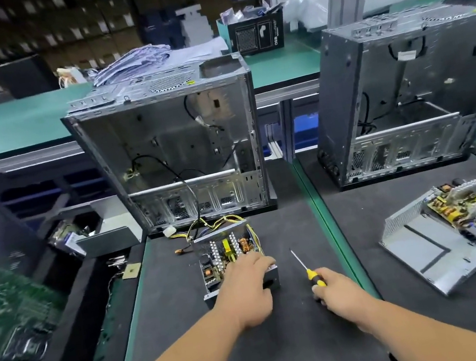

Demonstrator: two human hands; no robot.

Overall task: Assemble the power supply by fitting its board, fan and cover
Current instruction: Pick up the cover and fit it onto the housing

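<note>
Head view: left hand (244, 289) lies flat on open power supply (230, 257) at middle of dark table (192, 329), probably to steady it; fingers spread, grip holds nothing. Right hand (338, 289) closed around yellow-black screwdriver (306, 266), thin shaft pointing away, ready for screws by my judgement. Board with copper coils sits inside grey perforated metal box, yellow wires trailing toward empty computer case (171, 147). No cover on it yet.

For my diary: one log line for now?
left hand: on power supply | right hand: holds screwdriver | cover: off
</note>
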